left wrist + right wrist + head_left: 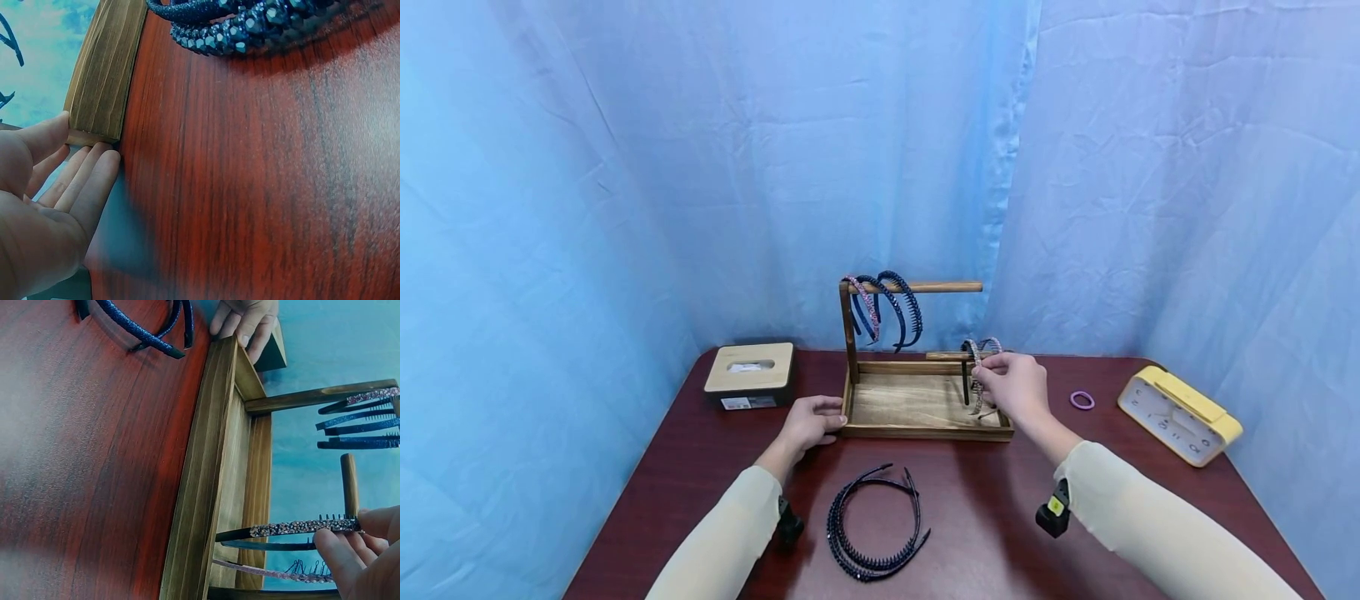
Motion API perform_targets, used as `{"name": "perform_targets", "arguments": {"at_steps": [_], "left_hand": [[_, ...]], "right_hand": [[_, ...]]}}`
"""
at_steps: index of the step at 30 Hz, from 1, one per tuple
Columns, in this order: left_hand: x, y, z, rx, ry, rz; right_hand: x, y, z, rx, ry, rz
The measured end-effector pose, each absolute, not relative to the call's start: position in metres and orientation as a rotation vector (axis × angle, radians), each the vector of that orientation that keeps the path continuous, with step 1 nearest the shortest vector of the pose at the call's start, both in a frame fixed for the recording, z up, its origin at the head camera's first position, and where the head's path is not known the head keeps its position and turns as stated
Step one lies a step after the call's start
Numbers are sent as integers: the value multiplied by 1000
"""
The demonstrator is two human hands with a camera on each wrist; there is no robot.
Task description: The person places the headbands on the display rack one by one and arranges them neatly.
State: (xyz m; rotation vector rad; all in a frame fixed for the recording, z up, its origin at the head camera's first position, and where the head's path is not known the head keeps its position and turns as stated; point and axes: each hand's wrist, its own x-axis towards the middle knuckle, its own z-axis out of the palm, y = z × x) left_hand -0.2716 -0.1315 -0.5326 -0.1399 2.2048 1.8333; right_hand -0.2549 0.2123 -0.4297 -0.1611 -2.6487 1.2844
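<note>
A wooden headband stand (pixel 925 432) has a tray base, a tall bar and a low bar. My left hand (pixel 808 425) holds its left front corner; in the left wrist view the thumb is at one edge of the end and the fingertips at the opposite edge. At the low bar (pixel 349 481), my right hand (pixel 1015 385) pinches a rhinestone headband (pixel 281 529) between thumb and fingers. Beside it are a dark headband (pixel 265 546) and a pink headband (pixel 269 572). Several headbands hang on the tall bar (pixel 951 287), one of them pink and glittery (pixel 865 302).
Several dark beaded headbands (pixel 868 571) lie stacked on the table in front of the stand. A tissue box (pixel 748 367) stands at the left. To the right are a purple hair tie (pixel 1082 400) and a yellow clock (pixel 1183 412). Blue curtains surround the table.
</note>
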Motion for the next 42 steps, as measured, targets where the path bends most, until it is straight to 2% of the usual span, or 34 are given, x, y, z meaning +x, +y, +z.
{"name": "perform_targets", "arguments": {"at_steps": [18, 24, 30, 37, 42], "left_hand": [[-271, -132, -535, -154, 2210, 1828], [-270, -131, -535, -153, 2200, 1833], [-271, -130, -534, -156, 2196, 1840], [-272, -132, -534, -155, 2204, 1819], [-272, -132, -534, -151, 2198, 1821]], "right_hand": [[-244, 219, -416, -102, -2658, 1343], [-229, 227, -410, 97, -2624, 1229], [-195, 230, -414, 352, -2595, 1293], [-156, 216, -447, 579, -2595, 1439], [-140, 195, -476, 816, -2585, 1378]]}}
